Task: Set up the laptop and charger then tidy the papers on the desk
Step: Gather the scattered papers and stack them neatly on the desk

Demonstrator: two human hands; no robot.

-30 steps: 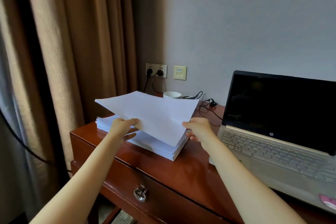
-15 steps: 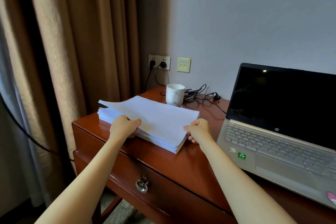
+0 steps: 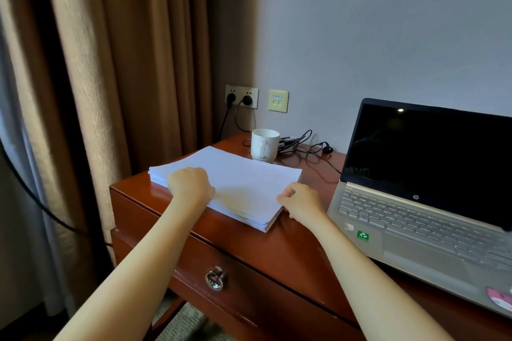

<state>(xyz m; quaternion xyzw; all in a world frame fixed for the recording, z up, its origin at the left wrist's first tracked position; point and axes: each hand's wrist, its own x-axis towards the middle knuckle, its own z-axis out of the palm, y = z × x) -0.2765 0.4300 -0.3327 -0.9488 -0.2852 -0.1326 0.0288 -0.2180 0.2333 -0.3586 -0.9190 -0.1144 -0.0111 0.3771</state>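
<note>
A thick stack of white papers (image 3: 238,174) lies flat on the left part of the wooden desk (image 3: 291,252). My left hand (image 3: 191,188) rests with curled fingers on the stack's near-left edge. At the stack's near-right edge, my right hand (image 3: 302,202) pinches the sheets, thumb on top. The open silver laptop (image 3: 415,219) stands at the right, its screen dark. A black charger cable (image 3: 324,160) runs from behind the mug to the laptop's left side. Two plugs sit in the wall socket (image 3: 241,96).
A white mug (image 3: 264,144) stands just behind the papers, beside a tangle of black cables. Brown curtains (image 3: 124,63) hang at the left of the desk. The desk drawer below has a metal ring pull (image 3: 214,278). The wall is close behind.
The top sheets that both hands held lifted and tilted have come down flat onto the stack. The mug, hidden before by the raised sheets, is now in sight.
</note>
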